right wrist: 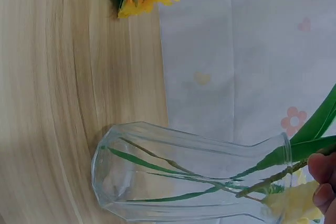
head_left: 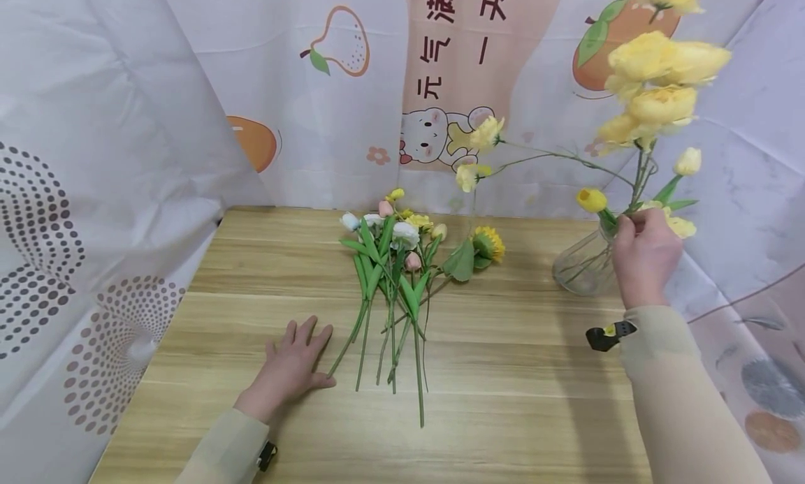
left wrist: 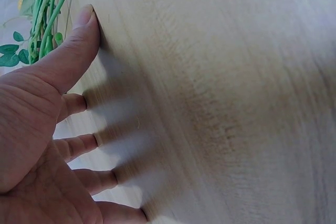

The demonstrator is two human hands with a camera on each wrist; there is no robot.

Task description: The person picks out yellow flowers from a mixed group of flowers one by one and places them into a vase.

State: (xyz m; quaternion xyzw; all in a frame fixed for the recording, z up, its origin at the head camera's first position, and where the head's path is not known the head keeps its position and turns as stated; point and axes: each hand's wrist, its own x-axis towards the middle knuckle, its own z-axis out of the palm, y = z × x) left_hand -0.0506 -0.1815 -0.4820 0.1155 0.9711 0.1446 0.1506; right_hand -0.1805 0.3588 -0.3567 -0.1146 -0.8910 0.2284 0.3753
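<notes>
At the right, my right hand (head_left: 648, 257) pinches the brown-green stem (right wrist: 265, 182) of a flower at the mouth of a clear glass vase (head_left: 574, 273). Above that hand rise large yellow blooms (head_left: 660, 107), and a thin branch with small pale yellow flowers (head_left: 486, 133) reaches left. A yellow tulip (head_left: 592, 200) and a cream tulip (head_left: 688, 161) stand at the vase mouth. Several stems cross inside the glass in the right wrist view. My left hand (head_left: 289, 372) rests on the table with fingers spread, its thumb close to the lower end of a green stem.
A loose bunch of artificial flowers (head_left: 404, 236), white, pink and yellow, lies mid-table with stems toward me. A sunflower (head_left: 489, 245) lies at its right. Behind the wooden table (head_left: 503, 379) hangs a printed curtain (head_left: 339, 142), with more curtain at both sides.
</notes>
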